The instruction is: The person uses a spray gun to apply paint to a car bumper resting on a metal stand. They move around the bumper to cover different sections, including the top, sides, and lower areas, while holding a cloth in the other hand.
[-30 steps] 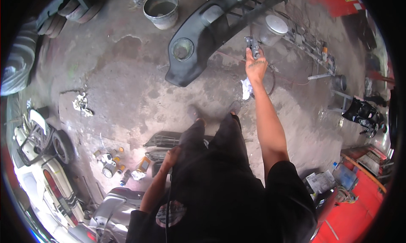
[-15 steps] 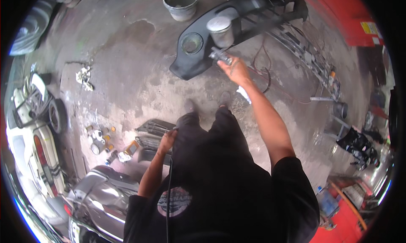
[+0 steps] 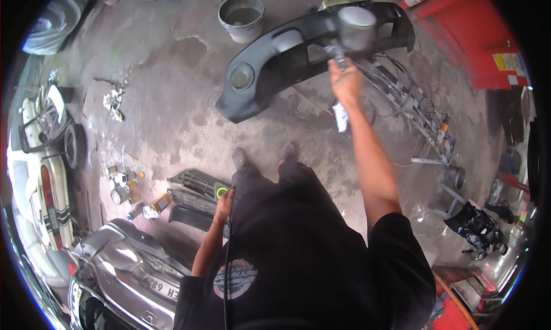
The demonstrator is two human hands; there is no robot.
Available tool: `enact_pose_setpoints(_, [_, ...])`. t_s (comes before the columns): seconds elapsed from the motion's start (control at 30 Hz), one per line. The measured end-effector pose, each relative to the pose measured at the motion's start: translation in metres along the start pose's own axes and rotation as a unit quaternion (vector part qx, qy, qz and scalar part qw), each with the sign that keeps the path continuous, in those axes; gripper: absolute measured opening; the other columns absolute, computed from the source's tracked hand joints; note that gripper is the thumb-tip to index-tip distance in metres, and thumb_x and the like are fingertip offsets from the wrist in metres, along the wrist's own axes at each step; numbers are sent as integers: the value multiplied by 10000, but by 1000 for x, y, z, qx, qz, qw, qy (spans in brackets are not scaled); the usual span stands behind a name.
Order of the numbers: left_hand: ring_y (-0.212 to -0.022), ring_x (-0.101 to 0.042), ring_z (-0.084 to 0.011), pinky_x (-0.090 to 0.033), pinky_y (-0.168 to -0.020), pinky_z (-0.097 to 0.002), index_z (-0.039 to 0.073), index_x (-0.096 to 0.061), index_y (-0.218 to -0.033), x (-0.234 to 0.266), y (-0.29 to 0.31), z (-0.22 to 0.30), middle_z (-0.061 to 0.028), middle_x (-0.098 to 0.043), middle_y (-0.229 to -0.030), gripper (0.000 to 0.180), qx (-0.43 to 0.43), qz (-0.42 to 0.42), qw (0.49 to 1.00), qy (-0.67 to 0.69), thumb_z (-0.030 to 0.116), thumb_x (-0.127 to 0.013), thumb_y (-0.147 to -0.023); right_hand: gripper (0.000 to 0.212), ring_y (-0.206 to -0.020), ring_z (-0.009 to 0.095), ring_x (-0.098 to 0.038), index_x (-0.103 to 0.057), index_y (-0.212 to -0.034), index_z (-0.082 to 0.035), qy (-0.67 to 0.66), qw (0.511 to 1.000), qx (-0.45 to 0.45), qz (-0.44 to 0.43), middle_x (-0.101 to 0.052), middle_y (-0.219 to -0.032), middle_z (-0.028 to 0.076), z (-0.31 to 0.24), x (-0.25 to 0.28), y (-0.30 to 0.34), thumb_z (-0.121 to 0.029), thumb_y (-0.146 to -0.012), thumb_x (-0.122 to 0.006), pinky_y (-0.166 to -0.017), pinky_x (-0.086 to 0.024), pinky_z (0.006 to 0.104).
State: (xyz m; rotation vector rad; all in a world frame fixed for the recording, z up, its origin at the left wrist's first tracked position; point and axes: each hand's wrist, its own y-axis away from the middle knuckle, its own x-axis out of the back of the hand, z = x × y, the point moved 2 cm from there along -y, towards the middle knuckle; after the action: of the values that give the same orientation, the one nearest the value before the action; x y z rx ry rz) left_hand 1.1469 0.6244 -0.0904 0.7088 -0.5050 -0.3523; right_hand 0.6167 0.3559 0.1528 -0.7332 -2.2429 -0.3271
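My right hand is wrapped round the handle of a spray gun with a grey, white-lidded cup. The gun is held over the right part of a black car bumper, which has a round opening near its left end. A white scrap shows beside my right wrist; whether I hold it is unclear. Down by my left thigh, my left hand is closed on a small dark device with a glowing green ring. A thin black cable runs over my shirt.
A bucket stands behind the bumper. To the right lie a metal frame and a red panel. Cans and jars stand left of me, near dark trim parts. A silver car panel is at lower left.
My right hand has swung the spray gun rightward and farther away along the bumper. The view has shifted. The device's green ring shows now at my left hand.
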Motion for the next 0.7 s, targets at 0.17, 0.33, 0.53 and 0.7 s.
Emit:
enact_pose_setpoints(0.17, [-1252, -651, -306, -467, -1080, -366, -61, -622, -1376, -23, -20, 56, -254, -703, -1292, 502, -14, -8, 1000, 16, 343, -510, -1102, 430, -984, 423, -722, -731, -1120, -4, -69, 989, 84, -100, -742, -982, 272, 31, -56, 35, -390, -930, -736, -861, -542, 475])
enact_pose_setpoints(0.33, [-1190, -666, -259, -487, -1043, -362, -31, -629, -1387, -36, -22, 68, -214, -724, -1260, 476, -15, -33, 996, 79, 333, -520, -1101, 497, -1084, 379, -721, -728, -1175, -9, -127, 941, -15, -313, -735, -1087, 291, 13, -47, 26, -430, -912, -748, -908, -537, 455])
enact_pose_setpoints(0.53, [-1080, -685, -214, -513, -976, -356, -26, -677, -1331, -52, -49, 12, -161, -758, -1174, 429, 21, -45, 993, 110, 307, -561, -1087, 468, -943, 443, -734, -745, -1104, 12, 1, 997, 43, -68, -744, -929, 280, 45, 11, -76, -414, -909, -744, -830, -563, 485])
enact_pose_setpoints(0.7, [-993, -669, -155, -520, -894, -316, -62, -706, -1252, -48, -84, -32, -98, -768, -1095, 390, 18, -108, 959, 262, 255, -607, -1048, 462, -951, 459, -725, -736, -1112, 25, 139, 979, 39, 142, -737, -911, 293, 76, 67, -129, -396, -922, -724, -828, -558, 504])
